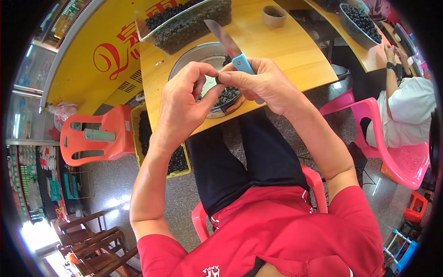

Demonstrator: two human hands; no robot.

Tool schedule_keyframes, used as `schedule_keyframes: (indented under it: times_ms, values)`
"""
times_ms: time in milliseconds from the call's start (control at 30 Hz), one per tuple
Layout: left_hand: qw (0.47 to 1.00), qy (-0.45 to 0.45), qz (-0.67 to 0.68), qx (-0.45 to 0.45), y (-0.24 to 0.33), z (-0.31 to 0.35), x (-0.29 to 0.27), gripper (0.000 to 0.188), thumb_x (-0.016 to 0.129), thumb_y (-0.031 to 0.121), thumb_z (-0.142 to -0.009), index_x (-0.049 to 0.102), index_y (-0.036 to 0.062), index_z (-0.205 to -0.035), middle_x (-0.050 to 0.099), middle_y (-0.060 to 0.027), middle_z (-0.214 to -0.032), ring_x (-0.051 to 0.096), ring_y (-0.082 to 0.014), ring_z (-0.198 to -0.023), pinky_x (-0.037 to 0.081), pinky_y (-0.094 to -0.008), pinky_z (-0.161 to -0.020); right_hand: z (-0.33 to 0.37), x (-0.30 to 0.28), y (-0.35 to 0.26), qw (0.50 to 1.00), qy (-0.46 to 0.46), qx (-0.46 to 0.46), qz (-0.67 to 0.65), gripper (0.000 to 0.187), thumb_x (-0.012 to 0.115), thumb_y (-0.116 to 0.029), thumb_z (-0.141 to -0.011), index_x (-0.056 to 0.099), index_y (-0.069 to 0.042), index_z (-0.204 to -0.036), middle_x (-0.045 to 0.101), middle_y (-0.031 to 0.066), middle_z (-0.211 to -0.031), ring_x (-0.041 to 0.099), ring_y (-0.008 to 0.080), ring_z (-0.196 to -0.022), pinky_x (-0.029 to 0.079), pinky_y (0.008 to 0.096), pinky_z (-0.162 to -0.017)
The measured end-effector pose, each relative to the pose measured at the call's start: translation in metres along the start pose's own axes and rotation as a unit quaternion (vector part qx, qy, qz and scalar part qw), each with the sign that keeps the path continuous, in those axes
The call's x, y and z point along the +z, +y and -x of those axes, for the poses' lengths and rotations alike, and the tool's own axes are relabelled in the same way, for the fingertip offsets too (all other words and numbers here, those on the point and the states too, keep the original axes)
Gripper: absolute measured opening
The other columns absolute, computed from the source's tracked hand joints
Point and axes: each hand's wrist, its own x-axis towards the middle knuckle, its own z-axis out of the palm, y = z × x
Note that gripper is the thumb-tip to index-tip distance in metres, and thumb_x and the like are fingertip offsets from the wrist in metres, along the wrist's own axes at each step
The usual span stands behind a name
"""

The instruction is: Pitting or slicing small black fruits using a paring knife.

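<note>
My right hand (265, 85) is closed around the light blue handle of a knife (226, 41), whose blade points up and to the left. Its thumb and fingertips also pinch a small dark round piece (218, 80), mostly hidden by the fingers. Opposite it, my left hand (182, 99) is curled, with thumb and index finger meeting at the same piece. Both hands are above a round metal bowl (182, 59) near the table's front edge. Small dark round pieces (228, 96), perhaps berries, lie in it, partly hidden by my hands.
A clear tub (184, 34) of dark round pieces and a small cup (274, 16) stand farther back on the wooden table (302, 51). A yellow crate (180, 173) and an orange chair (99, 134) are at left. Another person (406, 111) sits at right beside a filled bowl (360, 25).
</note>
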Motion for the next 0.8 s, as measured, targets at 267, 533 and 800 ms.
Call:
schedule_keyframes:
  times_ms: [267,533,800]
  values:
    - [0.942,0.083,0.321,-0.045,-0.015,0.012,0.025,0.021,0.071,0.007,-0.084,0.058,0.0045,-0.100,0.035,0.0089,-0.069,0.031,-0.0004,-0.061,0.026,-0.0163,-0.053,0.002,0.002,0.004,0.990,-0.058,-0.005,-0.129,0.027,0.069,-0.020,-0.086,0.065,-0.001,-0.105,0.049,-0.0061,-0.061,0.039,0.0013,-0.049,0.029,0.0172,-0.045]
    - [0.944,0.123,0.297,-0.078,-0.015,0.015,0.036,0.020,0.071,0.005,-0.083,0.060,0.0031,-0.099,0.036,0.0088,-0.069,0.032,-0.0007,-0.062,0.026,-0.0161,-0.054,0.002,0.004,0.004,0.995,-0.022,-0.011,-0.101,0.025,0.069,-0.019,-0.087,0.066,-0.003,-0.105,0.050,-0.0067,-0.061,0.039,0.0005,-0.049,0.028,0.0164,-0.043]
    - [0.955,0.149,0.257,-0.014,-0.022,0.013,0.040,0.015,0.072,0.004,-0.082,0.063,0.0028,-0.095,0.036,0.0084,-0.069,0.032,-0.0012,-0.062,0.027,-0.0173,-0.055,0.004,0.012,-0.011,0.999,0.021,-0.038,-0.005,0.021,0.070,-0.024,-0.086,0.067,-0.004,-0.093,0.050,-0.0065,-0.060,0.039,0.0001,-0.049,0.027,0.0168,-0.043]
